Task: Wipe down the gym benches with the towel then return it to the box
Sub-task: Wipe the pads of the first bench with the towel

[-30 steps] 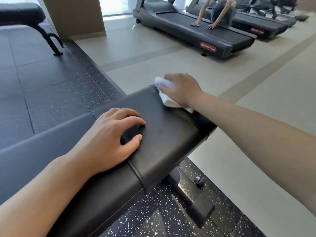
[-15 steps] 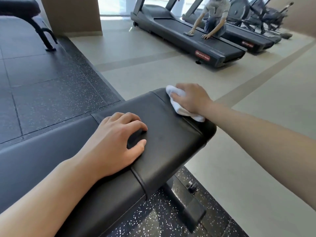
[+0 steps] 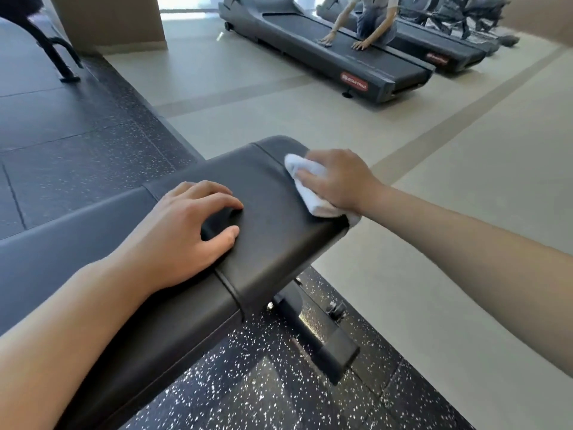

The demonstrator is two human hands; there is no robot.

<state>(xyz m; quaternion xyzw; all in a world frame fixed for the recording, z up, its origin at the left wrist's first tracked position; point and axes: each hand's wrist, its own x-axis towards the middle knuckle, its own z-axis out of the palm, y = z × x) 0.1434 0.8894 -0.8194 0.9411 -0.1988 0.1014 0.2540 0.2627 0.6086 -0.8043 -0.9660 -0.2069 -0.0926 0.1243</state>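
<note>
A black padded gym bench runs from the lower left to the middle of the view. My right hand presses a bunched white towel against the far right end of the pad, near its edge. My left hand rests flat on the pad closer to me, fingers spread and slightly curled, holding nothing. No box is in sight.
The bench's black metal foot stands on speckled rubber flooring below the pad. A second bench's leg is at the top left. Two treadmills stand at the back, where a person kneels with both hands on a belt.
My right hand has slid the towel along the pad's far end toward its right edge. The left hand has stayed planted on the bench. The view has shifted a little.
</note>
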